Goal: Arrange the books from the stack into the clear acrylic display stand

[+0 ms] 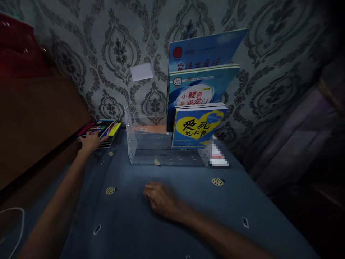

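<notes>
My left hand (91,141) reaches to a small stack of books (110,126) at the left, fingers spread over the dark top cover and thumb apart. My right hand (161,199) rests on the blue cloth with its fingers curled in, and nothing shows in it. Beyond it stands a clear acrylic book rack (131,140) with stepped tiers. Books stand at its right side: a blue and yellow one (199,127) in front, a teal one (175,93) behind it, and a taller blue one (207,50) at the back.
Patterned wallpaper (118,54) rises behind the rack, with a white paper (141,72) on it. A brown wooden panel (37,122) and a red bag-like object (21,50) stand at the left. A white cable (22,219) lies lower left. Pale fabric (293,133) hangs right.
</notes>
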Motion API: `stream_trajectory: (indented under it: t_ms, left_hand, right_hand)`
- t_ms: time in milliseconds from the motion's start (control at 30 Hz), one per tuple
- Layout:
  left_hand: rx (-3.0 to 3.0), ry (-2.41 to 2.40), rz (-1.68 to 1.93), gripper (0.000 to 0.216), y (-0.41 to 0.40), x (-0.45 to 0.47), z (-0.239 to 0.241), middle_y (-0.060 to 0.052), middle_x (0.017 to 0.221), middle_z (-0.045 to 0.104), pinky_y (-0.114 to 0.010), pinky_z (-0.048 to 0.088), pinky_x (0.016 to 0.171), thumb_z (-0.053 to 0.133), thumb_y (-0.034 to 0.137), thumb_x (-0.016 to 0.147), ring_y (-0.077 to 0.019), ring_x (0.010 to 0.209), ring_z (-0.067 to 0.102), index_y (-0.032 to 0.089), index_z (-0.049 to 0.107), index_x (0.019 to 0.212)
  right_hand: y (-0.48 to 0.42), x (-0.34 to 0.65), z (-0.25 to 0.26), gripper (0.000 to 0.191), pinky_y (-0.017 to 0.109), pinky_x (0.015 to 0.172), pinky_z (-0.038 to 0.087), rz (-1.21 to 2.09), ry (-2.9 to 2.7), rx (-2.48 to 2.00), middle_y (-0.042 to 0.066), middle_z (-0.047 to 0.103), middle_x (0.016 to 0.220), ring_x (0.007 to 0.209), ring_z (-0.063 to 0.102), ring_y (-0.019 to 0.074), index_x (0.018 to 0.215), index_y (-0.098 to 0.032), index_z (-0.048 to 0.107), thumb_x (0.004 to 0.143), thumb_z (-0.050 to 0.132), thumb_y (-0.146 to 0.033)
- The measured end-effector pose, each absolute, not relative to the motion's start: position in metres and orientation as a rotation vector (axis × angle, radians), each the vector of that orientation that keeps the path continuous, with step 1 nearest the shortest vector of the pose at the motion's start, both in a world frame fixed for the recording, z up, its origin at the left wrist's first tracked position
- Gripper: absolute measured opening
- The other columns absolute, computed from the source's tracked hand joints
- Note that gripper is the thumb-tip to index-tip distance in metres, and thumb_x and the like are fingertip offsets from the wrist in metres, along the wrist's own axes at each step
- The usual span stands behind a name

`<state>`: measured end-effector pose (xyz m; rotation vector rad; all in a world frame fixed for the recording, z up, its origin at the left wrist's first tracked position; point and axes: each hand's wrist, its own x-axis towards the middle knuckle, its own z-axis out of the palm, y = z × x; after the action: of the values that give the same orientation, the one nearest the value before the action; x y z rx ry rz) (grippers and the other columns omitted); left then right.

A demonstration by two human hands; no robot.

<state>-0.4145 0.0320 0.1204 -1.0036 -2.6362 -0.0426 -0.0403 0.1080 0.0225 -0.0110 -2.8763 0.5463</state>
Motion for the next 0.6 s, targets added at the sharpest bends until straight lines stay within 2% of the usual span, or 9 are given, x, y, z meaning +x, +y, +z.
stream_trajectory:
  t_ms: [167,367,467,600]
  left_hand:
    - [-1.069,-2.504,0.219,0.052,0.018,-0.41,0.118,-0.027,0.139,0.057,-0.071,0.036,0.102,0.05,0.038,0.093,-0.0415,0.131,0.048,0.009,0.054,0.136]
    - [-1.116,-2.418,0.274,0.042,0.014,-0.402,0.121,-0.024,0.127,0.062,-0.057,0.043,0.099,0.034,0.009,0.092,-0.0376,0.122,0.057,0.008,0.063,0.123]
    - [-1.176,-2.365,0.293,0.038,0.011,-0.395,0.123,-0.024,0.126,0.063,-0.053,0.044,0.097,0.036,0.013,0.093,-0.0375,0.122,0.057,0.008,0.065,0.118]
    - [-1.271,-2.297,0.303,0.043,0.006,-0.389,0.121,-0.023,0.13,0.061,-0.051,0.042,0.102,0.047,0.035,0.094,-0.0383,0.125,0.053,0.01,0.061,0.126]
  right_hand:
    - [0.108,-0.042,0.017,0.025,0.027,0.071,0.04,0.563,-2.833,-0.004,0.003,0.066,0.077,0.075,0.056,0.0167,0.074,-0.016,0.065,0.085,0.052,0.002]
    - [0.108,-0.042,0.017,0.025,0.026,0.068,0.039,0.557,-2.818,-0.015,0.002,0.065,0.075,0.073,0.055,0.016,0.073,-0.016,0.064,0.085,0.052,0.002]
    - [0.108,-0.043,0.015,0.025,0.026,0.069,0.039,0.558,-2.804,-0.01,0.002,0.064,0.073,0.072,0.055,0.0157,0.071,-0.016,0.063,0.084,0.052,0.002]
    - [0.109,-0.044,0.015,0.025,0.027,0.069,0.04,0.583,-2.783,0.004,0.002,0.064,0.072,0.072,0.055,0.0161,0.07,-0.016,0.063,0.083,0.052,0.002]
